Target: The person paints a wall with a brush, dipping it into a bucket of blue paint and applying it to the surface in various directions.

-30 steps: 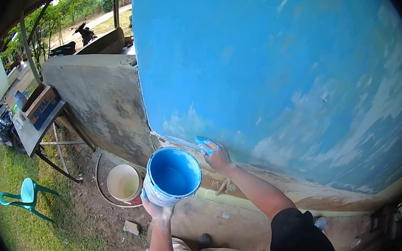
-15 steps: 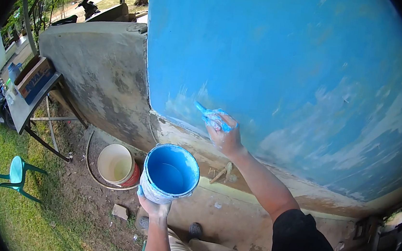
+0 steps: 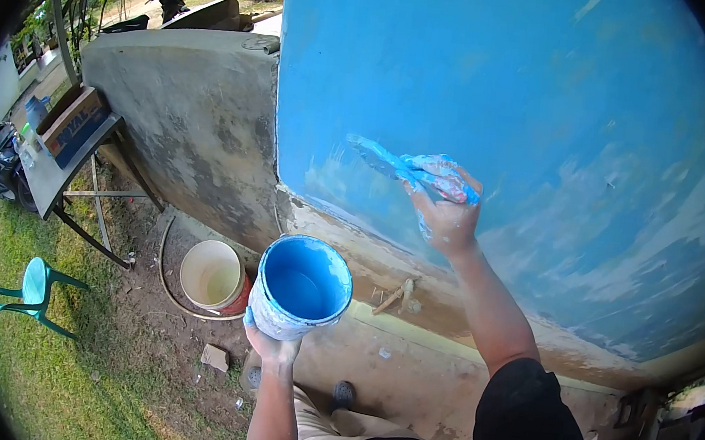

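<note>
Blue paint covers my right hand (image 3: 447, 204), which is closed round the handle of a paint-smeared brush (image 3: 376, 156). The brush points left, its bristles at the lower left part of the blue wall (image 3: 485, 80); whether they touch it I cannot tell. Below, my left hand (image 3: 272, 346) holds a paint bucket (image 3: 299, 291) by its lower side, with the opening facing up. Blue paint lies inside the bucket, and its outside is streaked white and blue. Pale patches show through the blue on the wall's lower part.
A second bucket (image 3: 211, 276) stands on the ground beside a hose (image 3: 162, 274). At the left are a table (image 3: 78, 161) with a cardboard box (image 3: 75, 125), and a green chair (image 3: 36, 284). A grey low wall (image 3: 185, 110) adjoins the blue one. A pipe (image 3: 396, 296) sticks out below.
My right hand has moved up and to the right with the brush, showing more of the brush. The bucket in my left hand sits slightly higher in view, and the surroundings have shifted a little.
</note>
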Motion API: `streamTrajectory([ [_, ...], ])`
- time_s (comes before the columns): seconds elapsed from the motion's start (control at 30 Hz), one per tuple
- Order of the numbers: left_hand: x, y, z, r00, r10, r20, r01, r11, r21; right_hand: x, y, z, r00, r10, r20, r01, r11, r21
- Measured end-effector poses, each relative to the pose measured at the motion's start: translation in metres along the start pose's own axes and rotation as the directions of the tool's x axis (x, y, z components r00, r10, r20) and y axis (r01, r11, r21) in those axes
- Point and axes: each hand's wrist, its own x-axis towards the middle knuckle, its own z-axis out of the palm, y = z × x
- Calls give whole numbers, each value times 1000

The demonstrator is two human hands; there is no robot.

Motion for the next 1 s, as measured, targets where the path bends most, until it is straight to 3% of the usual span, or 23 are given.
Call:
streamTrajectory([
  [0.03,1,-2,8,1000,-4,17,4,1000,-2,14,-8,-21,962,263,77,-274,915,296],
  [0.07,1,-4,16,999,-9,33,9,1000,0,25,-17,-40,853,471,223,-511,673,535],
  [0.1,-1,-8,27,997,10,72,-14,998,57,37,-24,-55,812,483,327,-569,532,627],
  [0.13,0,-11,37,997,13,72,-18,997,72,42,-28,-67,812,489,319,-566,524,636],
  [0.2,0,-20,56,985,-16,169,5,998,64,47,-36,-88,799,338,497,-601,437,669],
  [0.23,2,-23,61,970,-36,238,14,996,91,45,-43,-96,740,347,575,-671,426,607],
  [0.27,0,-26,66,969,-41,243,16,995,102,41,-50,-100,745,353,566,-667,424,613],
  [0.33,0,-33,90,941,-68,332,15,987,159,31,-58,-100,748,341,570,-645,576,502],
  [0.37,-6,-39,104,930,-18,367,-77,967,242,25,-63,-101,770,345,537,-615,626,479],
  [0.4,-6,-42,111,926,-25,375,-76,965,252,18,-65,-103,776,351,525,-611,627,483],
  [0.47,-8,-44,120,899,-50,436,-69,965,253,9,-71,-107,906,206,369,-324,900,292],
  [0.5,-9,-46,124,900,-41,433,-88,958,274,10,-76,-110,940,192,284,-284,900,332],
  [0.63,-13,-48,131,907,-11,421,-128,945,300,-1,-81,-116,933,273,235,-348,850,394],
  [0.7,-20,-50,140,900,-9,437,-138,943,304,-4,-82,-121,954,210,215,-274,902,334],
  [1.0,-42,-58,159,839,-67,540,-188,896,402,-32,-98,-144,968,198,153,-238,918,316],
])
